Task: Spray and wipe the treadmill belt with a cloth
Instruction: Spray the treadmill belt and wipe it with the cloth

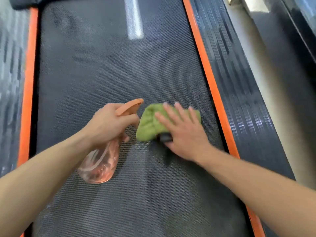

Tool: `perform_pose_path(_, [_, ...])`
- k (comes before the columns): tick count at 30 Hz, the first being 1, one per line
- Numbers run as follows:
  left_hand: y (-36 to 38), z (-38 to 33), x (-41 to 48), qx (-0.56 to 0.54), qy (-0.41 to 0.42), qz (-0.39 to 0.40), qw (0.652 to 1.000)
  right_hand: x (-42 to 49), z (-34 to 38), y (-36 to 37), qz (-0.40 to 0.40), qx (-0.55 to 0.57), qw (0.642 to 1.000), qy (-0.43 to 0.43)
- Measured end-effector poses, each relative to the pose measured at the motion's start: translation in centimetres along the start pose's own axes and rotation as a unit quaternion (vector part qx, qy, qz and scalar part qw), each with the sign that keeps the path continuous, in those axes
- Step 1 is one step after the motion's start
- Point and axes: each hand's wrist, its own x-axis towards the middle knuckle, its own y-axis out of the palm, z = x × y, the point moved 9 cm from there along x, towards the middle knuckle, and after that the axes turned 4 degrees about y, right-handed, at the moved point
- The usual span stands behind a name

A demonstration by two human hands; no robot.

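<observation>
The dark textured treadmill belt (106, 74) runs away from me between two orange strips. My left hand (109, 124) grips the neck of a clear pinkish spray bottle (100, 163) with an orange trigger head, its nozzle aimed forward just above the belt. My right hand (184, 132) lies flat, fingers spread, on a crumpled green cloth (150, 122) pressed on the belt's middle. A small dark object (165, 137) shows under my thumb; I cannot tell what it is. The hand and cloth are motion-blurred.
Orange edge strips (206, 74) border the belt on both sides. Ribbed dark side rails (239, 93) lie outside them. A white line (134, 19) marks the belt further ahead. A pale floor strip runs along the far right.
</observation>
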Motion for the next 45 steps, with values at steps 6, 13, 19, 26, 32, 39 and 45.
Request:
perform_pose_path(6, [-2.1, 0.0, 0.0, -0.067, -0.003, -0.047, 0.997, 11.5, -8.4, -2.3, -0.004, 0.04, 0.978, 0.204])
perform_pose_path(13, [-3.4, 0.7, 0.3, -0.077, 0.0, -0.056, 0.995, -2.2, 4.9, 1.0, 0.023, -0.017, 0.98, -0.199])
perform_pose_path(19, [-2.3, 1.4, 0.2, -0.084, -0.008, -0.038, 0.996, 10.2, -4.9, -1.8, 0.0, 0.01, 0.997, 0.082])
perform_pose_path(26, [-0.1, 0.4, -0.2, -0.079, 0.001, -0.004, 0.997, -1.7, 2.6, -0.3, -0.017, 0.058, 0.998, 0.006])
perform_pose_path(32, [4.3, -1.5, 0.0, -0.045, 0.004, 0.086, 0.995, -11.7, 10.7, 2.1, 0.003, 0.049, 0.992, -0.115])
perform_pose_path(39, [7.3, -2.5, -0.2, 0.073, 0.04, 0.1, 0.992, -12.1, 10.5, 2.5, 0.025, 0.062, 0.989, -0.128])
perform_pose_path(45, [7.7, -2.5, -2.2, 0.095, 0.062, 0.14, 0.984, -12.1, 10.7, 2.3, 0.03, 0.059, 0.991, -0.118])
